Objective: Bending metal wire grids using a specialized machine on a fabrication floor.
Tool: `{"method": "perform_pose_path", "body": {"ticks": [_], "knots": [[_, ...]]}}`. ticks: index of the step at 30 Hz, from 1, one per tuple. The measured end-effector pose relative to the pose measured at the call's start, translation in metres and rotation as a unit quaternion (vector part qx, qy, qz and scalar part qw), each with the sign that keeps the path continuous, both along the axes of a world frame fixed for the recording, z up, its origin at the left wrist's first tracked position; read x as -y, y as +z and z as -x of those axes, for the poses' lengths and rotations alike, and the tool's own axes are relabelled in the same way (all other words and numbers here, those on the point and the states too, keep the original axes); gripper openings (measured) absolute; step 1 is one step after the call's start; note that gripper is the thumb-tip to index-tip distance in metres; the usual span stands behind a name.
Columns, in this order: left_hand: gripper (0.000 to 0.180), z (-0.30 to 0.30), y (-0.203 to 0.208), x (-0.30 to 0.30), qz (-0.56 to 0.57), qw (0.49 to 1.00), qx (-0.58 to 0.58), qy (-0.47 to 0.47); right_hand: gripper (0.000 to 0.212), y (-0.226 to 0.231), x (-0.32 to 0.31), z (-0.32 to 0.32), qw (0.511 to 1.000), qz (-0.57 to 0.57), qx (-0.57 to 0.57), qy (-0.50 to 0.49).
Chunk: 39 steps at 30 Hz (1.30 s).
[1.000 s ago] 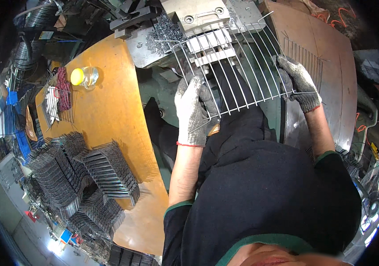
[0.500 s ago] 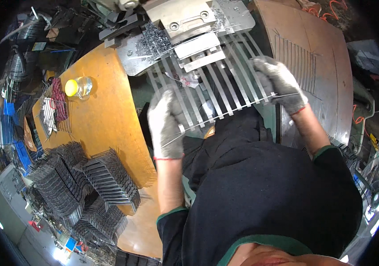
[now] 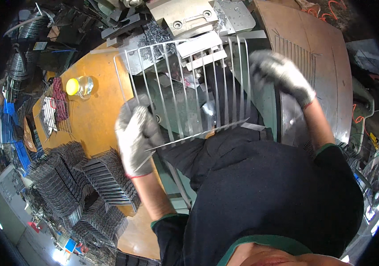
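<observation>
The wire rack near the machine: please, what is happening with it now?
A gloved person holds the wire rack at its left side with the left hand. The right hand, blurred, appears free beside it. The metal machine stands just beyond. Wire stacks stand on the orange table at left.

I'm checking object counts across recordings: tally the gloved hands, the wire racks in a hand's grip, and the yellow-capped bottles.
Left gloved hand and right gloved hand: 2
Held wire rack: 1
Yellow-capped bottle: 1
Total: 4
</observation>
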<state>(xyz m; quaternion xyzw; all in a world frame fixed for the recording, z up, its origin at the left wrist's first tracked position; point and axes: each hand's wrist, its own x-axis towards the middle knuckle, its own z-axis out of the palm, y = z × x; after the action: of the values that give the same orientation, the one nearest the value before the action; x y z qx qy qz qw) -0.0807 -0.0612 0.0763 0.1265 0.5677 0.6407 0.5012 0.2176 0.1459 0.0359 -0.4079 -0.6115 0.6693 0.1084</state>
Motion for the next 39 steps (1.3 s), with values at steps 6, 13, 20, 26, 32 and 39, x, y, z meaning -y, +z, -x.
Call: {"method": "perform_pose_path", "body": {"ticks": [6,13,20,26,32,39], "knots": [[0.023,0.01,0.037,-0.043,-0.061,0.679,-0.535,-0.498,0.041,0.054,-0.051,0.001,0.966,-0.243,-0.014,0.084],[0.031,0.005,0.079,-0.069,-0.097,0.807,-0.437,-0.385,0.034,0.061,0.002,0.045,0.763,-0.496,-0.023,0.414],[0.046,0.015,-0.054,-0.017,0.019,0.994,-0.105,-0.013,0.019,0.001,0.001,-0.041,0.976,0.132,-0.067,-0.158],[0.026,-0.074,-0.085,-0.052,0.032,0.998,0.055,0.014,0.022,-0.02,0.007,-0.029,0.962,0.126,-0.022,-0.239],[0.022,-0.081,-0.075,-0.059,0.024,0.996,0.077,0.042,0.03,-0.031,-0.01,-0.03,0.977,0.092,-0.016,-0.193],[0.021,-0.084,-0.073,-0.057,-0.016,0.992,0.113,0.054,0.03,-0.027,-0.01,-0.031,0.978,0.121,-0.027,-0.17]]}}
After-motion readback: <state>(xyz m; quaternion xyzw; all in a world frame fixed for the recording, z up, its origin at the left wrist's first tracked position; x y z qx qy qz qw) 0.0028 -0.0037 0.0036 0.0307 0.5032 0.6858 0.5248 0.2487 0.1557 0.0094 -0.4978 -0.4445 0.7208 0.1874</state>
